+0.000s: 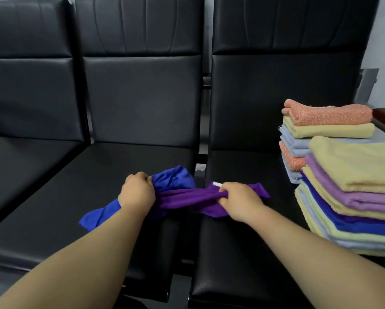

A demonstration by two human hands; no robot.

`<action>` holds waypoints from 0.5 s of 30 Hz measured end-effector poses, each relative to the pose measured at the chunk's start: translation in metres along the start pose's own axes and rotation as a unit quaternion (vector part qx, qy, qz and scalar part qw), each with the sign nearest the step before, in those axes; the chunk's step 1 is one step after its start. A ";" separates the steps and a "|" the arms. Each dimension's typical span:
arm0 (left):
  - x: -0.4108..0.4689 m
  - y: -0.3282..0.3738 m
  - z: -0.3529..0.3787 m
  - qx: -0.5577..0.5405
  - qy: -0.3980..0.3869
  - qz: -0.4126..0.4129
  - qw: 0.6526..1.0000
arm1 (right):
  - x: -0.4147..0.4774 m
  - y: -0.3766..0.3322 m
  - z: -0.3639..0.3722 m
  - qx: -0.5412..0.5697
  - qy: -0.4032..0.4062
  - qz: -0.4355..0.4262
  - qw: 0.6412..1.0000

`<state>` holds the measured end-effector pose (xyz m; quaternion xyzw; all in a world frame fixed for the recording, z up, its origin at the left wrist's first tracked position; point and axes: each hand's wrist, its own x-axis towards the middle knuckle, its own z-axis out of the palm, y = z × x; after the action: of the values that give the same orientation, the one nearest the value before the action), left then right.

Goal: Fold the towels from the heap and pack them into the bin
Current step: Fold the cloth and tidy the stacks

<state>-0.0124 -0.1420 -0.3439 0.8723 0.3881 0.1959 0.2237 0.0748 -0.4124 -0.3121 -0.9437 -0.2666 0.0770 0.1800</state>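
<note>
Just one wide-angle head cam, looking forward and down at the black seats (142,103); left hand (138,194) and right hand (240,200) close, lower centre.

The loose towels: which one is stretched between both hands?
The dark purple cloth towel, pulled between the left hand and the right hand. The bright blue cloth towel just lies crumpled on the black seat, by the left hand.

Support: a row of black padded seats: left seat (19,157), middle seat (75,186), right seat (242,253).
Middle seat: crumpled blue towel (171,178) near its right edge.
Across the gap: bunched purple towel (187,198), perhaps partly lifted.
Right seat: rear stack (325,123) and front stack (354,197) of folded towels, touching.
</note>
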 end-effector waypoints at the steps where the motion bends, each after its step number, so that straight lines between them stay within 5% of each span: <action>1: 0.000 -0.001 0.000 0.013 -0.005 -0.004 1.000 | 0.000 0.007 -0.006 0.010 -0.004 0.013 1.000; 9: -0.004 0.001 -0.008 0.025 -0.033 -0.002 0.999 | -0.010 0.027 -0.035 -0.034 -0.049 0.109 0.992; 13: -0.021 0.010 -0.007 0.034 -0.079 0.030 0.996 | -0.023 -0.009 -0.022 -0.029 0.030 0.015 0.999; 15: -0.029 0.020 -0.009 0.038 -0.096 0.071 0.992 | -0.024 -0.030 -0.005 0.031 -0.018 -0.040 0.999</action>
<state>-0.0234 -0.1734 -0.3302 0.9204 0.3087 0.1120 0.2124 0.0409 -0.4028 -0.2944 -0.9246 -0.3051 0.0947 0.2074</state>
